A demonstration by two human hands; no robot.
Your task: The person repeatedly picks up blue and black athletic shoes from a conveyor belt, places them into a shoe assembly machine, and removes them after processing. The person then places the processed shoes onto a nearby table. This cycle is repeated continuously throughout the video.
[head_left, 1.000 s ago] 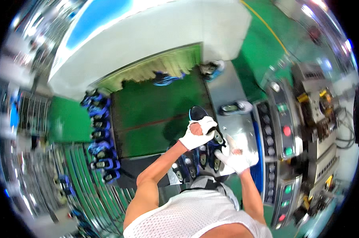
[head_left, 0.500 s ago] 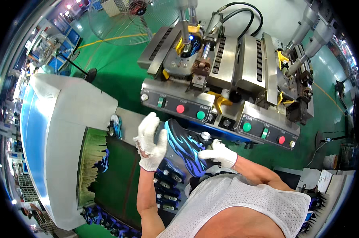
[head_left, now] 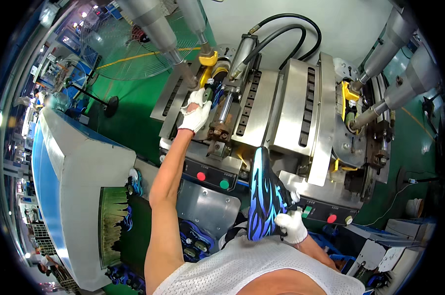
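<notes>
My gloved right hand grips a black sneaker with blue and turquoise flame-like markings. The sneaker stands nearly lengthwise in front of my body, toe away from me, with a pale round knob on its right side. My gloved left hand reaches into the left station of a metal press, its fingers stretched out beside another blue-and-black sneaker seated there. Whether those fingers touch that sneaker is unclear. Yellow pads sit around the seated sneaker.
Thick metal cylinders slant down over the press. Red and green buttons line its front panel. Several sneakers lie below my left arm. At left stands a grey machine housing with a bristled opening; a fan stands behind.
My left hand has moved forward from beside the sneaker into the left press station. The sneaker in my right hand has shifted right and turned more upright in view. My view has moved closer to the press.
</notes>
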